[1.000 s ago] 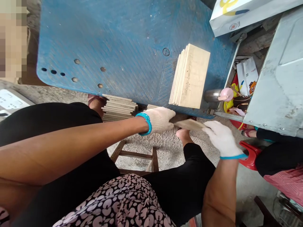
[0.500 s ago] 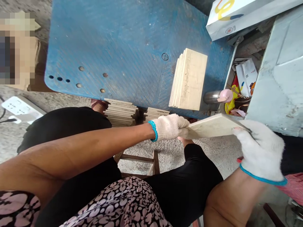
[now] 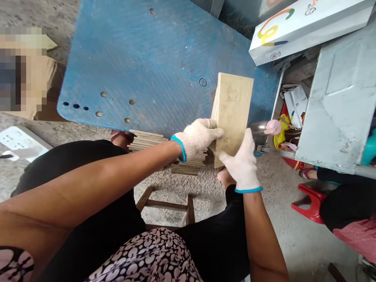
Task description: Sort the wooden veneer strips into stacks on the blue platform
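At the table (image 3: pixel 132 58), near edge, left hand (image 3: pixel 201 138) and right hand (image 3: pixel 241 161) gripped a probably light, stiff board (image 3: pixel 235 102) by its sides, sensible spot imo.

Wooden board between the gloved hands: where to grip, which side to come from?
Probably the two long edges of the wooden board, near the wearer's end, coming from the wearer's side. It is flat and longer than wide, and that end juts past the blue table's edge in view. The left hand is at one long edge; the right hand spans the near end.
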Available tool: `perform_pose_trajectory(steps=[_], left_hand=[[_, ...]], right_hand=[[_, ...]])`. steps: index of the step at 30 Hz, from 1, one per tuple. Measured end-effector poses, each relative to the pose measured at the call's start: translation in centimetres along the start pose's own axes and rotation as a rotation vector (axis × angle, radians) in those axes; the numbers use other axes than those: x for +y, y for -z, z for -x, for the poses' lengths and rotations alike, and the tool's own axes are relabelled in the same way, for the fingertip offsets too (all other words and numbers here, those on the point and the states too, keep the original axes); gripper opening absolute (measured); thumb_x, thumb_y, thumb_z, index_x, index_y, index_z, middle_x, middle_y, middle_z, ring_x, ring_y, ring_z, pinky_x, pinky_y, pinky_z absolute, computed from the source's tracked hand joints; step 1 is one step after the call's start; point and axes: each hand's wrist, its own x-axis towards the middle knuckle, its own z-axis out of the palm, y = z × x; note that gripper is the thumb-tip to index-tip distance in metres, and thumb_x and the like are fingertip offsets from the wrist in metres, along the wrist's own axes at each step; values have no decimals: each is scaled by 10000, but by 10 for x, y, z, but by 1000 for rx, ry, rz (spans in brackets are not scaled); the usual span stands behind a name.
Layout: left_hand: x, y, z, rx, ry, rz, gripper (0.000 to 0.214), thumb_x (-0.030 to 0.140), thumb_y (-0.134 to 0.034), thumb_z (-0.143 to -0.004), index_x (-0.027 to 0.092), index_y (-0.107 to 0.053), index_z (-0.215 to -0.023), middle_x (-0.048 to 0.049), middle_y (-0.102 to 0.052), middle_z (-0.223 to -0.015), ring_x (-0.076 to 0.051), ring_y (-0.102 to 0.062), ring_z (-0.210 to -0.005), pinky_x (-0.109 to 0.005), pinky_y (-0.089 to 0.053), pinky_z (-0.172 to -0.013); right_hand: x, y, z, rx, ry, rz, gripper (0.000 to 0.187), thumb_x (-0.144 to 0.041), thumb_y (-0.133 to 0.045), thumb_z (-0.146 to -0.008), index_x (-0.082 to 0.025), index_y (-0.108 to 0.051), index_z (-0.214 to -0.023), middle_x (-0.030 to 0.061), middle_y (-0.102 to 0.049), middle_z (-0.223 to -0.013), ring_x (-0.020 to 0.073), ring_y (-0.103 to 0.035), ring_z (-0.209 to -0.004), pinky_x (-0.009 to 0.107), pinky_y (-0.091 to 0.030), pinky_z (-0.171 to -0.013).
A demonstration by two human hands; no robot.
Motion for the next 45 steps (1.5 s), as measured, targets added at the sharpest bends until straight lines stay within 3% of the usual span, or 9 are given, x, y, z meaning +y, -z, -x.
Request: perform_pose_trajectory(steps=[3, 7, 13, 16, 19, 24, 31, 41, 45], left_hand=[[0, 6, 0, 21, -34, -72, 57, 201, -612, -773, 144, -609, -773, -9, -603, -666, -94, -534, -540, -229, -437, -513], [-2, 14, 1, 45, -73, -279, 149, 295, -614, -757, 147, -631, -751, -2, -581, -641, -91, -475, -538, -228, -375, -487], [6, 19, 2, -6, -171, -361, 330, 370, -530, -835, 174, -681, -1054, -23, -685, -870, -132, -573, -752, -252, -464, -656], [13, 21, 4, 47, -224, -455, 368, 372, -510, -846, 177, -667, -1115, -29, -677, -922, -144, -568, -820, -271, -466, -714], [19, 24, 10, 74, -159, -617, 333, 399, -537, -825, 182, -671, -1040, -29, -661, -876, -159, -562, -786, -285, -430, -658], [21, 27, 26, -58, -79, -819, 281, 406, -534, -833, 194, -644, -981, -39, -677, -903, -170, -587, -745, -287, -380, -594], [15, 31, 42, -119, -52, -975, 396, 409, -528, -855, 200, -635, -1173, -86, -682, -1161, -271, -633, -1043, -328, -471, -800], [7, 37, 47, -146, -92, -978, 434, 410, -499, -841, 228, -624, -1216, -81, -697, -1136, -280, -660, -1023, -342, -501, -809], [-5, 30, 55, -247, -143, -1090, 365, 359, -500, -846, 179, -658, -1121, -129, -707, -1080, -316, -680, -984, -375, -522, -773]], right_hand=[[-11, -10, -6, 12, 34, 99, 1218, -597, -787, -627, -158, -152, -1569, 251, -223, -1587, 433, -336, -1421, 619, -408, -1059], [-17, -20, -8, 22, 60, 81, 1194, -631, -745, -645, -139, -158, -1561, 261, -239, -1575, 427, -330, -1426, 609, -383, -1077], [-26, -21, -25, 116, 99, 26, 1072, -551, -781, -611, -147, -317, -1488, 222, -407, -1483, 381, -423, -1359, 559, -377, -1098], [-26, -14, -46, 147, 6, 76, 1064, -557, -786, -582, -156, -360, -1471, 210, -445, -1450, 395, -463, -1310, 572, -397, -1070], [-23, -10, -65, 175, -105, 132, 1073, -525, -817, -537, -155, -395, -1452, 206, -474, -1423, 410, -475, -1290, 566, -398, -1071], [-18, -14, -83, 179, -193, 198, 1063, -492, -823, -559, -130, -387, -1458, 218, -496, -1388, 395, -497, -1278, 519, -405, -1083], [-19, -27, -94, 156, -218, 246, 1062, -518, -812, -566, -125, -384, -1455, 236, -488, -1371, 412, -499, -1266, 531, -405, -1076], [-16, -36, -98, 169, -194, 259, 1032, -524, -790, -586, -123, -389, -1449, 239, -483, -1366, 430, -508, -1244, 553, -404, -1054], [-12, -35, -98, 171, -148, 264, 1038, -541, -772, -613, -97, -376, -1463, 246, -469, -1388, 422, -484, -1282, 538, -398, -1068]])
